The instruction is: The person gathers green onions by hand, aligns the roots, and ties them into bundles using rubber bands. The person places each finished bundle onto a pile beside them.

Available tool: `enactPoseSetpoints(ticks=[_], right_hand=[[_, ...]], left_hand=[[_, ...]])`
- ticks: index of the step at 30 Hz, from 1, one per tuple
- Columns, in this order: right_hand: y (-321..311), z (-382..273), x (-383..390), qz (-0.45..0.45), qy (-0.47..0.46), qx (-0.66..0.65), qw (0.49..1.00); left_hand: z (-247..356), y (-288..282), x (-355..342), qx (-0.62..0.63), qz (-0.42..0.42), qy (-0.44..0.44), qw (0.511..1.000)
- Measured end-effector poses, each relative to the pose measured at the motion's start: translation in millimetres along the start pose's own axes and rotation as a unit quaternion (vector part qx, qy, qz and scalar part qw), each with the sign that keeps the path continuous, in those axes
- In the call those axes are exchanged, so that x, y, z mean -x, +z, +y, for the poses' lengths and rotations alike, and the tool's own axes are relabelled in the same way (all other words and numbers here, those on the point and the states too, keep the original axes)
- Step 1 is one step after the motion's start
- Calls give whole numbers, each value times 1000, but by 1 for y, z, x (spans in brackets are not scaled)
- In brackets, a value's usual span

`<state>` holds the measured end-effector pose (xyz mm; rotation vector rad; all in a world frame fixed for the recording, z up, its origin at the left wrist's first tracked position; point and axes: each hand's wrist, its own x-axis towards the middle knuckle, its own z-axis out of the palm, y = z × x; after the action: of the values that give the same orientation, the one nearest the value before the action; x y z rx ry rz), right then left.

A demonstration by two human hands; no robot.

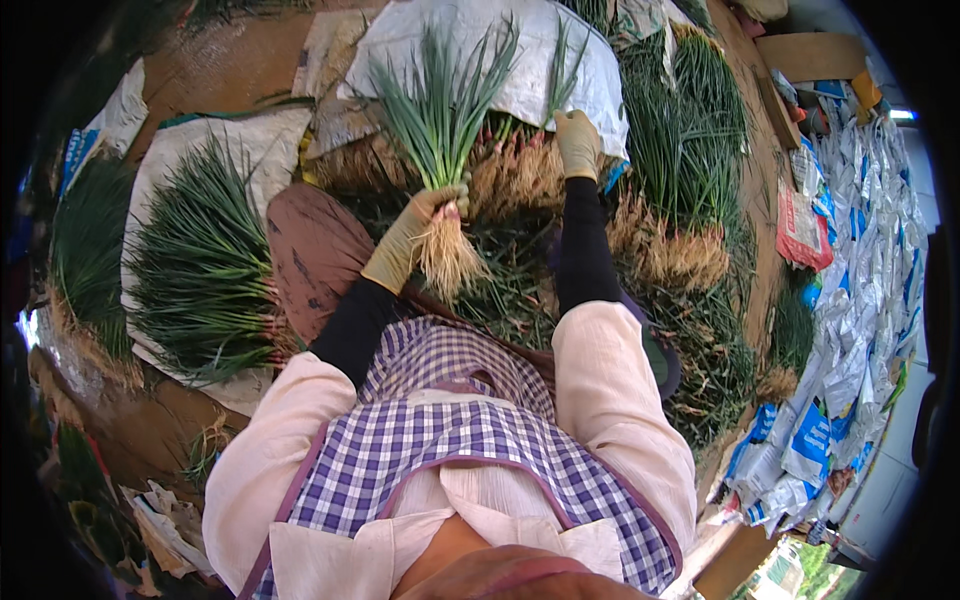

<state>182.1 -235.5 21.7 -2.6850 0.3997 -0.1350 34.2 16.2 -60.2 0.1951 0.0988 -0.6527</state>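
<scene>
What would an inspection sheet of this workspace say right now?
Surface: brown floor, bare in places; white sheet beyond the hands.
Job's things: rooted green onion bundle; thinner green onion bunch; large green onion piles at left and right.
Clutter: loose green leaves strewn around the person; red-and-white bag at right.
Hands: left hand, gloved, closed round the bundle near its bulbs; right hand, gloved, closed on the thinner bunch.
Cables: nothing seen.
Surroundings: silver-and-blue sheeting along the right.

Gloves (579, 146): pale yellow
Forearm sleeves (583, 245): black
Collared shirt (615, 375): cream
Gingham apron (350, 470): purple-and-white, plum-edged
Trousers (315, 250): brown, dark-blotched
</scene>
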Motion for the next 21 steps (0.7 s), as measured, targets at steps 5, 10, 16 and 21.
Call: enactPoseSetpoints(ticks=[5,10,16,21], right_hand=[[18,-7,-15,-64,31,61,996],[41,-38,101,-127,-89,46,987],[69,-18,157,-240,195,-598,739],[55,-29,160,-258,239,-680,643]], left_hand=[[0,2,-14,-125,67,36,989],[-6,-2,-9,-249,175,-1,952],[-15,-11,-12,-178,176,12,968],[-11,-27,-10,-1,-1,-15,1000]])
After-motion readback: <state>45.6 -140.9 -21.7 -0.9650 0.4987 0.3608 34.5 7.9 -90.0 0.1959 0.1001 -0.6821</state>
